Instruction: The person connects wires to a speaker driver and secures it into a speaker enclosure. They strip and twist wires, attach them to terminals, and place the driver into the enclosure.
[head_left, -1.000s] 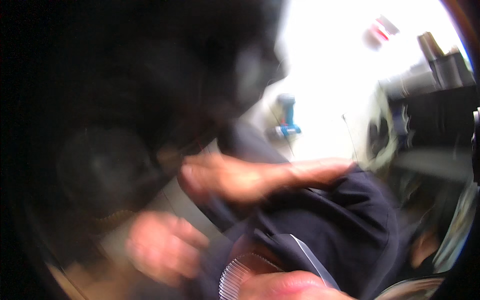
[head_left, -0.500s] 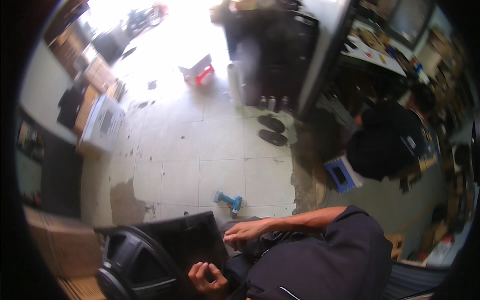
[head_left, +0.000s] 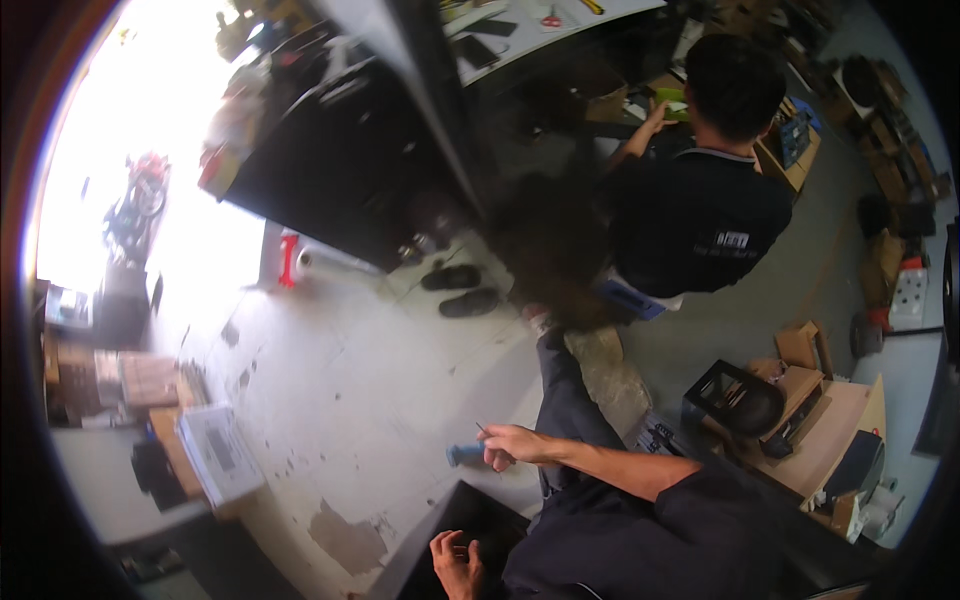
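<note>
My right hand (head_left: 512,447) is over the floor in front of my leg, its fingers pinched on a thin dark stick (head_left: 481,428) that is too small to name exactly. A blue-green cordless drill (head_left: 463,456) lies on the tiles just beside these fingers, partly hidden by them. Lower down, my left hand (head_left: 456,563) is held at a black box-shaped cabinet (head_left: 470,507), fingers loosely bent and apart, with nothing seen in them. Whether it touches the cabinet I cannot tell.
A co-worker (head_left: 700,190) in black sits at the right, hands at a green object (head_left: 675,105). Black slippers (head_left: 462,290) lie ahead. A wooden bench (head_left: 815,430) holds a black speaker-like part (head_left: 735,398). At the left is a white carton (head_left: 218,452).
My view has swung to the right, bringing the bench into sight and taking the large speaker out. My right hand has reached forward beside the drill, and a thin stick now shows in it.
</note>
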